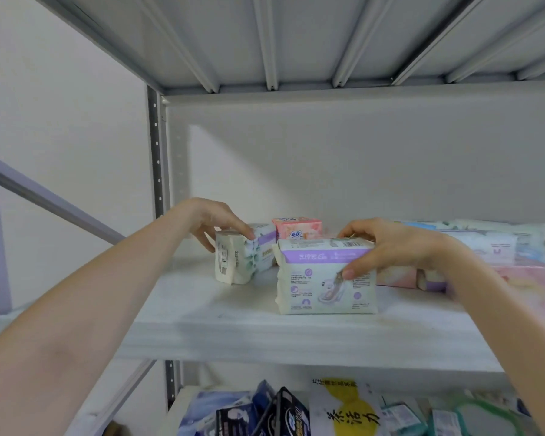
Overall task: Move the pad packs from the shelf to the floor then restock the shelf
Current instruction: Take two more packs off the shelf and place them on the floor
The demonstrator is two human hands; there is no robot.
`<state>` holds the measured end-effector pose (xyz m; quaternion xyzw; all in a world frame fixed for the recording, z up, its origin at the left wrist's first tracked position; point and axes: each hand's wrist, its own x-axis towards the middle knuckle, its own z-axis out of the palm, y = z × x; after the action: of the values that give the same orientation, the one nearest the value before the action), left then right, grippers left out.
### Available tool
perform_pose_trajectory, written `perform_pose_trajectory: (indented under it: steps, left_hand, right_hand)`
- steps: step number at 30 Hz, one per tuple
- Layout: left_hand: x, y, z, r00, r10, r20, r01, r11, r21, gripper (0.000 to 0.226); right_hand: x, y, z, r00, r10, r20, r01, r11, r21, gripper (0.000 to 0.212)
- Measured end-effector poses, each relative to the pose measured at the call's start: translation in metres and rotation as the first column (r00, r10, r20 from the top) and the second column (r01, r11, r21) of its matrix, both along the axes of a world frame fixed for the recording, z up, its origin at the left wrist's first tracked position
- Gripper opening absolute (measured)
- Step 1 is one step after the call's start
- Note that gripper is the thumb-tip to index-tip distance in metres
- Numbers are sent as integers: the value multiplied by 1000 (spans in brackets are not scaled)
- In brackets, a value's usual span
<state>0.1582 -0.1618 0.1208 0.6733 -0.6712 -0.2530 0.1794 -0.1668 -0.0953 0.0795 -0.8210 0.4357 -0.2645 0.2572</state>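
Note:
On the white shelf (221,313) a cream and purple pad pack (321,291) stands upright near the front. My right hand (387,247) grips it from above, thumb on its front face. To the left, a second cream and purple pad pack (233,259) stands at an angle; my left hand (214,221) holds its top, fingers curled over it. A pink pad pack (296,229) stands behind the two. More pastel packs (491,247) lie in a pile at the right of the shelf.
The grey shelf above (296,42) hangs low overhead. A perforated metal upright (156,158) marks the left back corner. The lower shelf holds several dark blue packs (280,413), a yellow and white pack (346,410) and teal packs (453,416).

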Motion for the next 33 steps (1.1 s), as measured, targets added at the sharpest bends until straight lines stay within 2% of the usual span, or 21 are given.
perform_pose_trajectory:
  steps: [7,11,13,17,22,27,30,33]
  left_hand:
    - [12,32,9,995,-92,-31,95,992,82,46]
    - [8,48,0,992,-93,90,89,995,48,59]
    - [6,52,-10,991,-74,116,76,997,-20,68]
    - [15,55,-28,993,-73,-89,58,986,-157,67]
    - [27,70,-47,928,-133,-349,50,970,-238,60]
    - [14,99,-64,839,-170,-516,-35,932,-362,58]
    - [2,123,-71,789,-194,-583,-83,907,-413,63]
    - [-12,151,-79,747,-209,-631,-131,884,-448,68]
  right_hand:
    - [-16,22,-1,997,-75,-13,75,995,65,59]
    - [-15,31,-6,992,-119,46,115,990,82,74]
    - [-14,35,-10,985,-147,92,139,986,92,77]
    - [-10,46,-21,950,-217,226,204,976,80,70]
    - [-4,57,-33,873,-298,387,309,950,37,68]
    - [-6,70,-50,753,-373,542,452,892,-14,76]
    - [-12,84,-59,667,-328,669,433,901,9,76]
    - [-20,101,-67,640,-305,706,426,905,5,76]
